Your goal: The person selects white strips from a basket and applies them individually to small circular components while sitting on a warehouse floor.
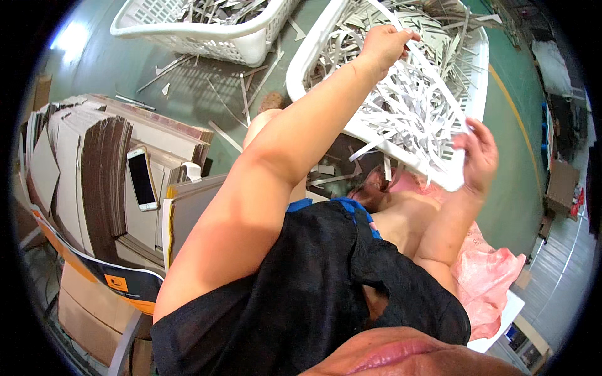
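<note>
A long white paper strip (pixel 437 76) stretches between my two hands over a large white plastic basket (pixel 484 81). My left hand (pixel 384 49) is closed in a pinch on it above the basket's far part, and the strip runs on past the fingertips. At the basket's near right corner, my right hand (pixel 480 156) has its fingers curled around the strip's lower end; it is slightly blurred. Below the hands, a tangled heap of white paper strips (pixel 407 103) fills the basket, with stiffer greyish strips toward the far side.
Another white basket (pixel 241 49) with greyish strips stands at the far left. Loose scraps (pixel 254 94) litter the green floor between. At left, stacked cardboard sheets (pixel 78 156) carry a phone (pixel 142 178). Pink cloth (pixel 486 276) lies by my right side; cartons (pixel 562 186) stand far right.
</note>
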`<act>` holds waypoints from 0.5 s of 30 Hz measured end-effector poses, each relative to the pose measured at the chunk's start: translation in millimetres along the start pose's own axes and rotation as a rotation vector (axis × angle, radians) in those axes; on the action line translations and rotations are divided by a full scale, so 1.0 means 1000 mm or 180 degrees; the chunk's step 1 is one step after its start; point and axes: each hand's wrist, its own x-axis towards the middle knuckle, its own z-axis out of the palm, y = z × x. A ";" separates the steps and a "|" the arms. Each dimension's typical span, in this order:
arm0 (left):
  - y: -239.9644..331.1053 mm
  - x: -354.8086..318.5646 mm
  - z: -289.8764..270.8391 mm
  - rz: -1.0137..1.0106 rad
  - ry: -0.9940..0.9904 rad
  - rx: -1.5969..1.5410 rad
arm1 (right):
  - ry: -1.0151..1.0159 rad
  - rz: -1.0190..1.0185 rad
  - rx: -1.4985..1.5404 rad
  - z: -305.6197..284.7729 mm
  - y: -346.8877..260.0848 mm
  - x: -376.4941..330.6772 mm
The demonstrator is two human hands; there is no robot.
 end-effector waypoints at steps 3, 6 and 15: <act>0.017 -0.007 -0.011 0.0061 0.0140 -0.0363 | -0.0171 -0.0519 0.0906 -0.054 -0.024 -0.023; 0.023 -0.008 -0.024 0.0156 0.0350 -0.0563 | -0.0351 -0.1148 0.1978 -0.086 -0.075 -0.046; 0.001 0.022 -0.034 0.0140 -0.0200 -0.0448 | -0.4414 -0.3923 0.1993 -0.061 -0.207 -0.106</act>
